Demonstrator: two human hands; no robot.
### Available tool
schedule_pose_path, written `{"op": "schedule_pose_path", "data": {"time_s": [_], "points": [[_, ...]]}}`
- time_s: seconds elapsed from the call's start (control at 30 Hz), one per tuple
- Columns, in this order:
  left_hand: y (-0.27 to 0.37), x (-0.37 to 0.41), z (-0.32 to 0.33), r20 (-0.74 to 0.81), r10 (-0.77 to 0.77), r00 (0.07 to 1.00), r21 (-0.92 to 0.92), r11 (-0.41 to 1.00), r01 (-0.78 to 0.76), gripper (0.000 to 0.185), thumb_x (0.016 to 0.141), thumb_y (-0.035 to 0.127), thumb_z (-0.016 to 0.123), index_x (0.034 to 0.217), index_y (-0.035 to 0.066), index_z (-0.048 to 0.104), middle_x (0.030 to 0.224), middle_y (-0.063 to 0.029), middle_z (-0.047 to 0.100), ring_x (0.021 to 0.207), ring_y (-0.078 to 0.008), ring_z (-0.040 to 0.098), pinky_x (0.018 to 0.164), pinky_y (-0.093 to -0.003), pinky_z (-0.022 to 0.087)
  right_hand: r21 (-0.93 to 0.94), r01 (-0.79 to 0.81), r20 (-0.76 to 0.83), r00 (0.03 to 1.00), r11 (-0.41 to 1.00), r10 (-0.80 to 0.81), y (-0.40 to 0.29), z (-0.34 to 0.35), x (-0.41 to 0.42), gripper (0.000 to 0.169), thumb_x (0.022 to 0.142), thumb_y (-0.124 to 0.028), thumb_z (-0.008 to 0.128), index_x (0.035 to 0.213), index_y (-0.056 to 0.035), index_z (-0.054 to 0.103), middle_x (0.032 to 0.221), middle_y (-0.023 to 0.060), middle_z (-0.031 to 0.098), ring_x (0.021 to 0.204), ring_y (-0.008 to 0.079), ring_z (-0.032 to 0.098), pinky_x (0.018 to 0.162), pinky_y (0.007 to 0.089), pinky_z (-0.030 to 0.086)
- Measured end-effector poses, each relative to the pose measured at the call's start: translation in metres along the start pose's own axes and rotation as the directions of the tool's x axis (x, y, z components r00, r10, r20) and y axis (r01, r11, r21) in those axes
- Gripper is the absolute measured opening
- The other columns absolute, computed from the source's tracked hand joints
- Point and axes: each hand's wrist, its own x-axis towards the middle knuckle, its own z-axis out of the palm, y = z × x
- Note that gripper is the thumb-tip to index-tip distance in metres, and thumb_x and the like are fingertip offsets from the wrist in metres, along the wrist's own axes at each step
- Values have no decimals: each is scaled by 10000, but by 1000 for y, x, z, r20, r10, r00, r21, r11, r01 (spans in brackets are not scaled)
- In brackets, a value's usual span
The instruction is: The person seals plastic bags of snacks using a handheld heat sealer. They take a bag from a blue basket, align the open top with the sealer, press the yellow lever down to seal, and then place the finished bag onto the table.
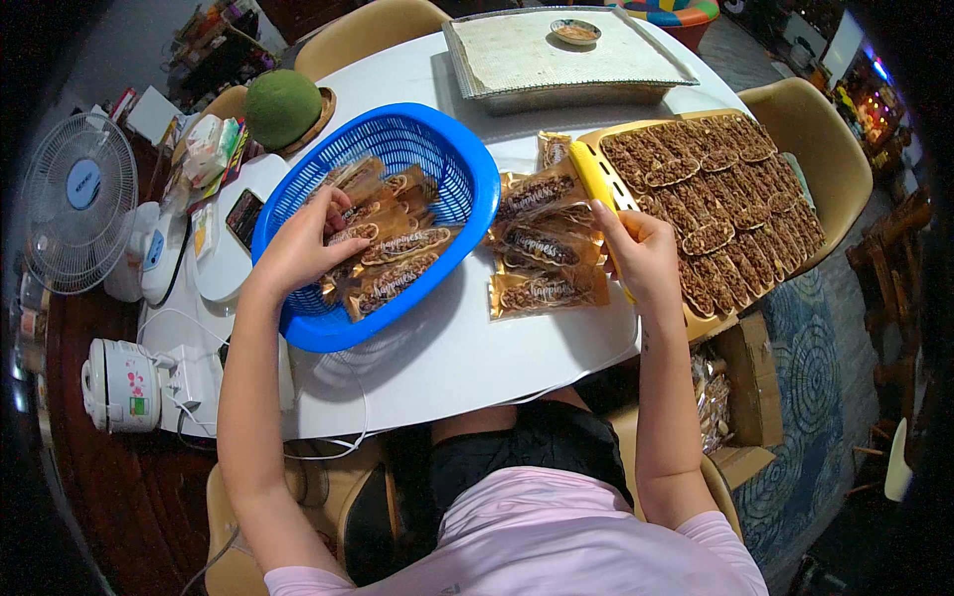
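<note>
My left hand is inside a blue plastic basket, its thumb and fingers apart over wrapped snack bars. These have gold and clear packaging with writing on it. One packet just beyond the fingers is blurred. My right hand closes around a long yellow slotted tool, which looks like a hand-held bag sealer. Beside it, to the left, several more wrapped bars lie overlapped on the white table. The end of one packet meets the yellow tool; whether it is clamped is unclear.
Rows of unwrapped nutty bars fill a tan tray at right. A mesh-topped tray with a small bowl stands at the back. At left are a green pomelo-like fruit, a phone, a fan and a rice cooker.
</note>
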Motion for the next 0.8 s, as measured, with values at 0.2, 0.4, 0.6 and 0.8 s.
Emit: {"op": "schedule_pose_path", "data": {"time_s": [0.2, 0.4, 0.6, 0.8], "points": [[10, -6, -6, 47, 14, 999, 61, 998, -17, 428, 726, 219, 747, 1035, 0, 547, 817, -87, 535, 751, -175, 531, 688, -316, 449, 149, 26, -78, 997, 989, -15, 8, -2, -3, 422, 888, -437, 585, 783, -28, 577, 567, -23, 476, 413, 71, 484, 383, 205, 377], [9, -23, -9, -237, -2, 972, -432, 896, -104, 326, 788, 180, 705, 1017, -10, 574, 860, -79, 596, 774, -151, 578, 717, -273, 459, 565, -83, -13, 994, 821, 110, 3, 2, -44, 588, 921, -583, 380, 999, -20, 534, 643, 19, 505, 427, 84, 444, 371, 204, 334], [105, -93, 19, -359, 80, 930, -803, 481, -351, 170, 855, 136, 619, 918, -4, 545, 742, -108, 614, 603, -167, 607, 531, -277, 501, 499, -228, 328, 943, 836, 62, 6, 14, -97, 691, 877, -644, 391, 1073, 3, 537, 718, 30, 523, 483, 70, 441, 391, 194, 326], [148, -111, 115, 139, -117, 983, -960, 227, 163, 231, 855, 49, 625, 1050, 25, 503, 793, -16, 608, 664, -42, 581, 561, -184, 475, 445, -190, 348, 937, 875, 26, -16, 20, -122, 259, 810, -183, 696, 953, 3, 588, 755, 12, 568, 560, 47, 502, 493, 185, 414]]}}
